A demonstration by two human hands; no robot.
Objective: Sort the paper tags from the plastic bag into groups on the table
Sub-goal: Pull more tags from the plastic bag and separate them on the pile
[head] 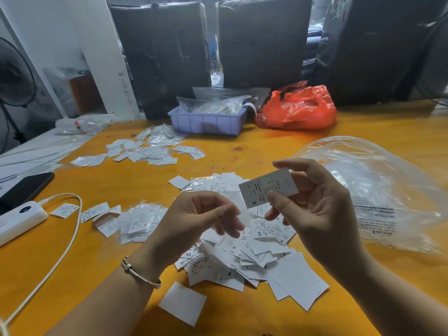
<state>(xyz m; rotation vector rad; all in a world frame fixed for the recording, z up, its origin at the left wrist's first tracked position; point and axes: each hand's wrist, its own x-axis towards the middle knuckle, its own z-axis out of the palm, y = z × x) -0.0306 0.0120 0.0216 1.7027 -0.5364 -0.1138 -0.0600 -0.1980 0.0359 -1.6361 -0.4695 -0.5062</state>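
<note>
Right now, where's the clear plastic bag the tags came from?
In the head view, the clear plastic bag lies flat on the table's right side, just behind the right hand, with the orange bag farther back.

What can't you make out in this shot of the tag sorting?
- Head view: the small print on the tag pinched in the right hand is too small; only a large S reads.
- Tags beneath the left hand are hidden by it.
- The blue bin contents are blurred behind clear bags.
- The phone is cut off by the left edge.
</note>
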